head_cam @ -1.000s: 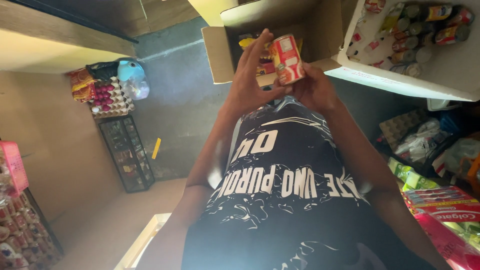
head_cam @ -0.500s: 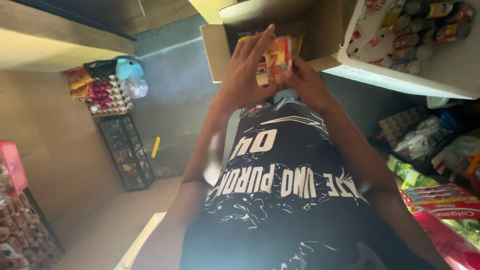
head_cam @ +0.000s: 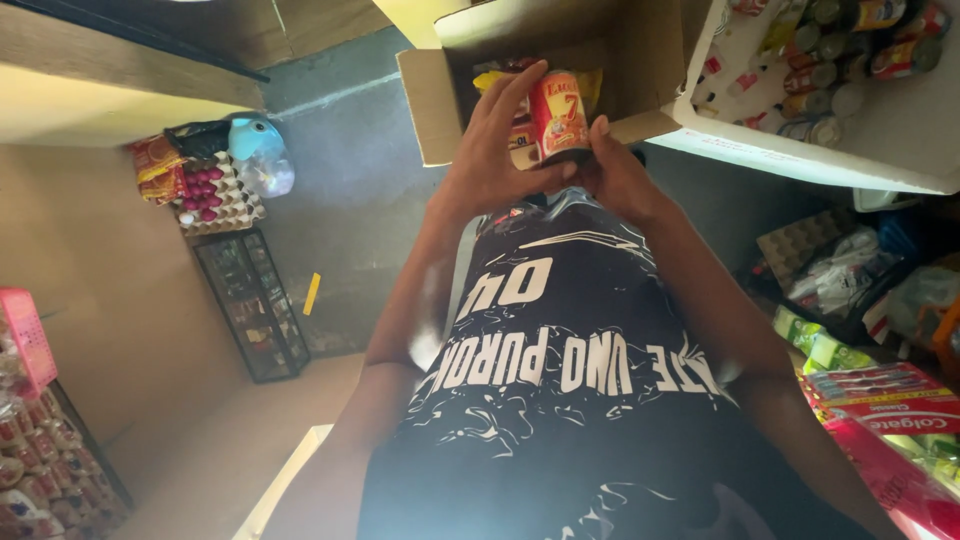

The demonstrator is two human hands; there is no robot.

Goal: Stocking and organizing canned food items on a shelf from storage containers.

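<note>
Both hands up front, over the open cardboard box (head_cam: 432, 100). The tin (head_cam: 558, 112), small, red-orange w/ a yellow patch on the label, sits upright between them, just above the box mouth and not touching its walls as far as I can see.

Left hand (head_cam: 485, 165): fingers long and loosely curled along the tin's left side, tips up past its top edge. It's a half-open wrap, not a fist. Right hand (head_cam: 620, 178): thumb pressed on the tin's right side, other fingers tucked behind and hidden, so can't say how tight they close. Between the two, the tin is pinched and off any surface.

Inside the box there are more packs (head_cam: 520, 140), yellow and red, right under and behind the tin; count unclear.

Around: white shelf (head_cam: 800, 160) top right w/ small tins and bottles, egg trays (head_cam: 210, 195) stacked far left, a wire rack (head_cam: 250, 300) below them, red cartons (head_cam: 880, 400) bottom right.

Step in hand, my read: a two-handed hold on one tin at the box opening; can't tell if it's going in or coming out. Next move calls for a steady grip, probably shifting the hold to one hand, and keeping clear of the box flap (head_cam: 640, 128) by the right thumb.
</note>
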